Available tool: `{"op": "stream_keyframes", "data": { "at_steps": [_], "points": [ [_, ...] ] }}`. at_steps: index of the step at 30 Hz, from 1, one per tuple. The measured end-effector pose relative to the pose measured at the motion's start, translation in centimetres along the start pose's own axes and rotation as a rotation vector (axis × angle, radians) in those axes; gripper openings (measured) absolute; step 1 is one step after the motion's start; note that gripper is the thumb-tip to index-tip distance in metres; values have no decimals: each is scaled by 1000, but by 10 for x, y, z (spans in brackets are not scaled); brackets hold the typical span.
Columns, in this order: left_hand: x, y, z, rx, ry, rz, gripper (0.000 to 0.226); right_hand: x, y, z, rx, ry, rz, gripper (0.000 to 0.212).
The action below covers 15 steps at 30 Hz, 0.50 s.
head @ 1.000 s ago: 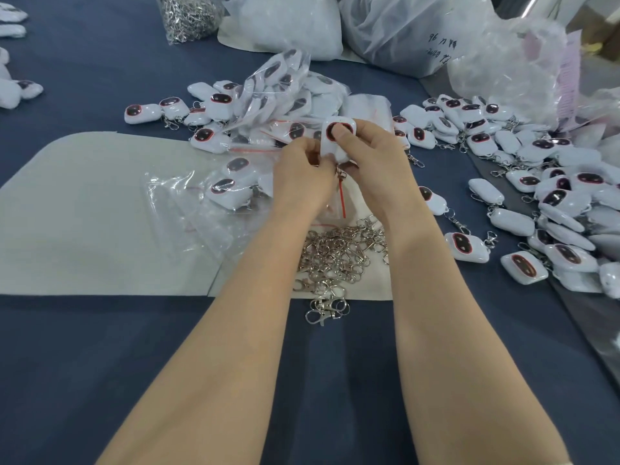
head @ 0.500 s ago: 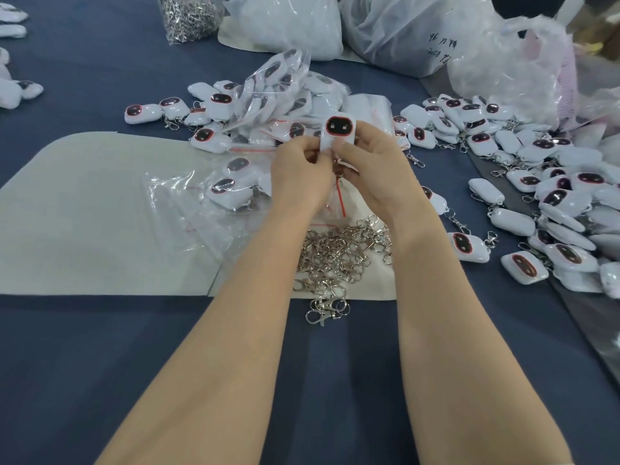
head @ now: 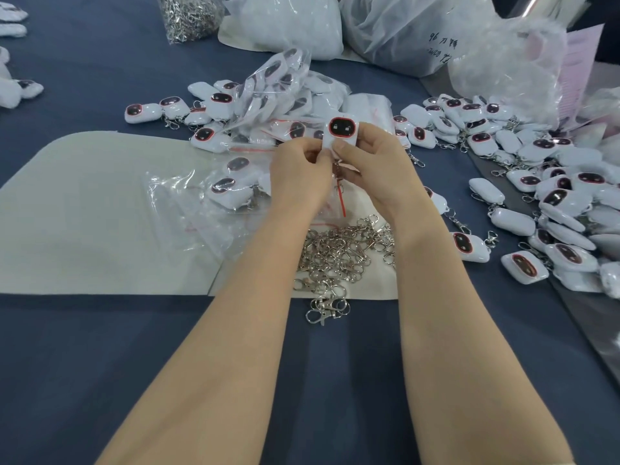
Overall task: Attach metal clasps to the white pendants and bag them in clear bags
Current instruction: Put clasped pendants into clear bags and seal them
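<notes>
A white pendant (head: 340, 130) with a dark red-rimmed face stands upright between my two hands above the table. My right hand (head: 374, 169) grips its right side and lower end. My left hand (head: 300, 172) pinches at its bottom edge, where a small metal clasp (head: 337, 171) shows between the fingers. A loose heap of metal clasps (head: 339, 253) lies on the cream mat just below my wrists. Clear bags (head: 174, 196), some holding pendants, lie to the left of my hands.
Many white pendants (head: 543, 196) are spread over the blue table on the right, and bagged ones (head: 285, 92) are piled behind my hands. A bag of clasps (head: 188, 15) and big plastic sacks (head: 402, 31) stand at the back. The cream mat (head: 84, 213) lies at left.
My right thumb has come off the pendant's dark face, which now shows fully. The pendant stands a little higher and straighter between my hands; both hands stay in place.
</notes>
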<state>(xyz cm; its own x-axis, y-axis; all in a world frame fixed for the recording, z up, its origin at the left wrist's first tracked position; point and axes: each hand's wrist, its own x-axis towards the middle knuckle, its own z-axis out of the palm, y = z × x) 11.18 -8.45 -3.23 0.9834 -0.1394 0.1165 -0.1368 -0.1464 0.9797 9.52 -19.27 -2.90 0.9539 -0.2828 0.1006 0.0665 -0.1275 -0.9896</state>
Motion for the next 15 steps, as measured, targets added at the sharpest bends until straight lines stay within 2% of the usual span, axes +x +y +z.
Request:
{"op": "stream_keyframes", "data": {
  "at_steps": [1, 4, 6, 7, 11, 15],
  "points": [
    [-1, -1, 2, 95, 2, 45, 11, 1, 0, -1, -3, 37, 8, 13],
    [-6, -9, 8, 637, 31, 200, 41, 7, -1, -7, -1, 266, 48, 11],
    [-8, -12, 10, 838, 30, 225, 50, 9, -2, -10, 78, 383, 83, 9],
    [-9, -12, 10, 861, 15, 216, 50, 8, -3, -11, 147, 411, 92, 7],
    [-9, -15, 11, 755, -39, 163, 33, 9, -7, -6, 334, 399, 53, 31],
    [-7, -11, 8, 568, -30, 69, 17, 6, -10, 14, 437, 307, 45, 28]
  ]
}}
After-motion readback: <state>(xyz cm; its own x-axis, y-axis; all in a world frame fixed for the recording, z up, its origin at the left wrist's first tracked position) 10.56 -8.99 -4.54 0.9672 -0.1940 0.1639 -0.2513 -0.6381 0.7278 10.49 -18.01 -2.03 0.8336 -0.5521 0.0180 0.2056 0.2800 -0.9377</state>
